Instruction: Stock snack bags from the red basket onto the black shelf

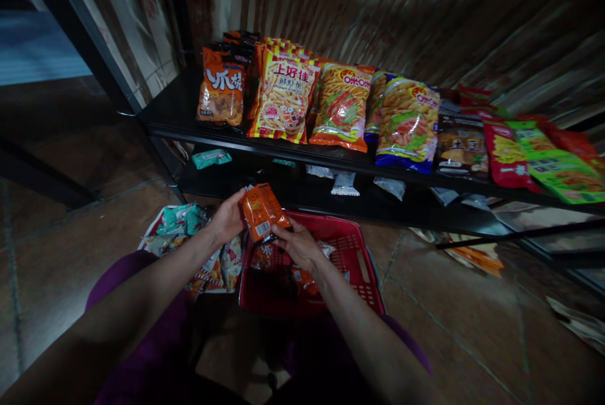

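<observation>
orange packet [262, 211] clamped between left hand [229, 219] and right hand [299, 244], above basket [362, 266] (packets [302, 279] inside)

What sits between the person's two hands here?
In the head view, an orange snack packet sits between the left hand and right hand, gripped by both above the red basket.

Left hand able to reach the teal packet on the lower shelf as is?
Probably not yet: left hand and right hand both grip the orange snack pack. Path to the teal packet looks open.
</observation>
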Demonstrator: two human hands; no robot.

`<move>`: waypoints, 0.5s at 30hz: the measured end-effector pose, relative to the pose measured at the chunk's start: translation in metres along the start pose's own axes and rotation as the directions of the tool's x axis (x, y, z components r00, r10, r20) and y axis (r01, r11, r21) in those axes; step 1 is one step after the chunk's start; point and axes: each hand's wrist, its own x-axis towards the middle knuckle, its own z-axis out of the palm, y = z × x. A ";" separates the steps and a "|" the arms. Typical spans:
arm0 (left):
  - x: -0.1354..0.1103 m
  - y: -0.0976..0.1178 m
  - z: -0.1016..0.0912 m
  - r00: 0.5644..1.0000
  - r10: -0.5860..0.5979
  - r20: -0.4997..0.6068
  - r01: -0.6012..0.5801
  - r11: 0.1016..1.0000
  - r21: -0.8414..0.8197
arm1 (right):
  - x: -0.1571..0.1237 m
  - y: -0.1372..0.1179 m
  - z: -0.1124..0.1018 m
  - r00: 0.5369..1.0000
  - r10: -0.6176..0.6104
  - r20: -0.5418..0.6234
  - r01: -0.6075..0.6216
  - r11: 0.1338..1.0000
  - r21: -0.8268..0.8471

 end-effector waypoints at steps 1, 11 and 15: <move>0.001 -0.001 -0.001 1.000 -0.001 0.009 0.001 1.000 0.001 | 0.000 0.000 0.000 1.000 0.004 0.003 -0.004 1.000 0.018; 0.000 -0.011 -0.002 0.997 0.056 0.045 -0.063 0.983 0.173 | 0.001 0.000 -0.001 0.999 -0.009 -0.039 0.011 0.999 0.040; 0.003 -0.014 -0.003 0.998 0.060 0.012 -0.061 0.985 0.161 | 0.001 -0.001 0.001 0.997 0.001 -0.075 0.002 0.999 0.038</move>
